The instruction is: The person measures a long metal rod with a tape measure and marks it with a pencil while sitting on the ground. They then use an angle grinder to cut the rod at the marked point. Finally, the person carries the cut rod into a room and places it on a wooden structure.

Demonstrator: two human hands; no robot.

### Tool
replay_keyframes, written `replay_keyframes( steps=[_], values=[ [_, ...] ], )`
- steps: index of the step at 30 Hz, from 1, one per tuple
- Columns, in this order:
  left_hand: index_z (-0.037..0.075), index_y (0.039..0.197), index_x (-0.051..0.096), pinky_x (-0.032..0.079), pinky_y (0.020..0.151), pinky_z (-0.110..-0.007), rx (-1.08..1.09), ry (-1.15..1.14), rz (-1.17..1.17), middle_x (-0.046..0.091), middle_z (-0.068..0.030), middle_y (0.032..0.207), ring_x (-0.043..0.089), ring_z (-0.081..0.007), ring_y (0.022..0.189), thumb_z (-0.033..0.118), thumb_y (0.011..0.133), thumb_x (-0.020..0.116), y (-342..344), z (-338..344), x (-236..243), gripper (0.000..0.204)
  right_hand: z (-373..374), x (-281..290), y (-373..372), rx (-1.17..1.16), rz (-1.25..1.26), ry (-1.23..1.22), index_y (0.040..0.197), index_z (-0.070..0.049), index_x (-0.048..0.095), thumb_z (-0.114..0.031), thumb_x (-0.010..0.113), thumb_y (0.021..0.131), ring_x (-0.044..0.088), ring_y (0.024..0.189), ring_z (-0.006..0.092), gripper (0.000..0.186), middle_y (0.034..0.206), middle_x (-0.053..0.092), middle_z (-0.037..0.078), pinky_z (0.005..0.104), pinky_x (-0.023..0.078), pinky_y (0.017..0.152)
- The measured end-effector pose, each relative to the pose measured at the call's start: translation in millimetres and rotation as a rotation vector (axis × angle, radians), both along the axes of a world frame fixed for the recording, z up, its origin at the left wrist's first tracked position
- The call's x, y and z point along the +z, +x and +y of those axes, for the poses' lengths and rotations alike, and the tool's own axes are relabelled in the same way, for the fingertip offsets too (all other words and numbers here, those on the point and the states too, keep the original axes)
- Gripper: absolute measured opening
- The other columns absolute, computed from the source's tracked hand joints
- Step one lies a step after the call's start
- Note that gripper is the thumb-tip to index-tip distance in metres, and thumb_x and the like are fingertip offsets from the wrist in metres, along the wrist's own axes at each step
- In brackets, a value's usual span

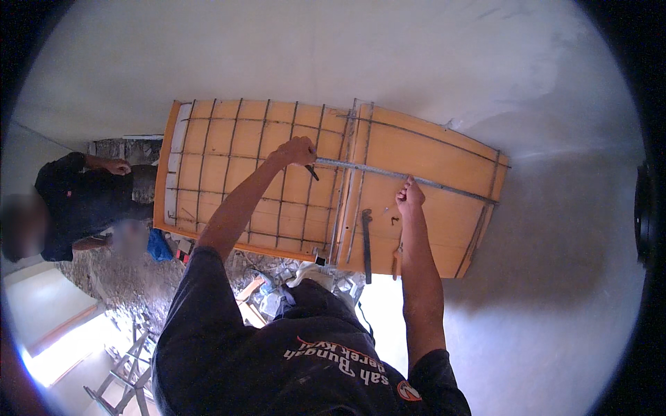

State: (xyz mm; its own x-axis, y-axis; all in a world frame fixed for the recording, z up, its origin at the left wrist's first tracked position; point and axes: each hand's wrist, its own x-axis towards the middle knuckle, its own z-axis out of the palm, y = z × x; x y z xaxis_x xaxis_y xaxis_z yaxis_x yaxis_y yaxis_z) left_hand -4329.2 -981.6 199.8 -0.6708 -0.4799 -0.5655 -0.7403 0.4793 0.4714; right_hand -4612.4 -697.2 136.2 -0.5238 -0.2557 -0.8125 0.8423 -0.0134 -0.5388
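A long, flat grey strip [374,170], possibly a measuring tape's blade, stretches across the right half of an orange panel form [430,215]. My left hand [297,150] is closed around its left end, and a short black piece [312,172] sticks out below the fist. Farther right, my right hand [411,194] pinches at the strip's lower edge with the fingertips. Tied steel bars form a grid [239,156] over the panel's left half. Below the strip lie a dark steel bar tool [367,246] and a hand tool with orange handles [397,260], partly beside my right forearm.
At the left a co-worker in dark clothes [83,197] is beside the form's end. Rubble [104,277] and a blue bag [159,245] lie below the panel's left edge. A metal stand [125,374] is at lower left. A grey wall [555,236] borders the right side.
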Motion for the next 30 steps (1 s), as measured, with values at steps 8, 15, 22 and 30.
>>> replay_keyframes(
  steps=[8,15,22,30],
  values=[
    [0.013,0.101,0.081,0.057,0.094,-0.047,0.039,-0.028,-0.009,0.075,-0.0165,0.109,0.072,-0.0362,0.103,0.035,0.079,0.071,10,-8,-20,0.032,6,48,21,0.280,0.170,0.181,0.081,-0.015,0.053,-0.044,0.073,0.096,0.039,0.045,0.0078,0.038,0.062,0.043,-0.006,0.0239,0.029,0.041],
    [0.009,0.097,0.080,0.058,0.088,-0.049,-0.034,-0.020,0.144,0.075,-0.0193,0.102,0.072,-0.0383,0.096,0.030,0.081,0.069,-12,12,-21,0.029,131,44,70,0.459,0.864,0.327,0.089,-0.008,0.069,-0.035,0.071,0.101,0.045,0.052,0.0047,0.030,0.067,0.054,-0.004,0.0261,0.036,0.044],
    [0.001,0.079,0.074,0.056,0.076,-0.052,-0.299,-0.285,0.316,0.072,-0.0239,0.085,0.072,-0.0382,0.084,0.033,0.084,0.065,30,-33,-74,0.035,244,14,148,0.340,0.974,0.345,0.098,-0.002,0.075,-0.019,0.072,0.099,0.057,0.069,0.0079,0.017,0.078,0.067,0.001,0.0255,0.044,0.052],
    [0.006,0.099,0.081,0.057,0.082,-0.041,0.001,0.028,0.136,0.077,-0.0136,0.095,0.073,-0.0270,0.087,0.022,0.085,0.070,11,-12,-19,0.025,329,29,185,0.281,0.942,0.737,0.103,0.000,0.077,-0.021,0.074,0.097,0.053,0.062,0.0118,0.023,0.073,0.068,0.006,0.0311,0.043,0.058]
  ],
)
